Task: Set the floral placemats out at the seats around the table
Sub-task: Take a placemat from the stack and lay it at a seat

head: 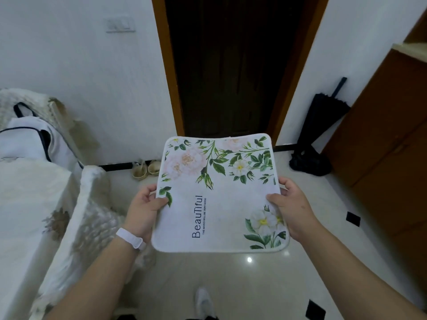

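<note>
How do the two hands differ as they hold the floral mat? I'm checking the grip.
The left hand wears a white wristband; the right hand wears none. The left hand grips the floral placemat at its left edge, the right hand at its right edge. Both pinch it with the thumb on top, holding it above the floor.

White walls frame a dark doorway beyond the hands. Glossy pale floor below them — a folded black umbrella and wooden cabinet rightward, white-covered furniture leftward.
</note>
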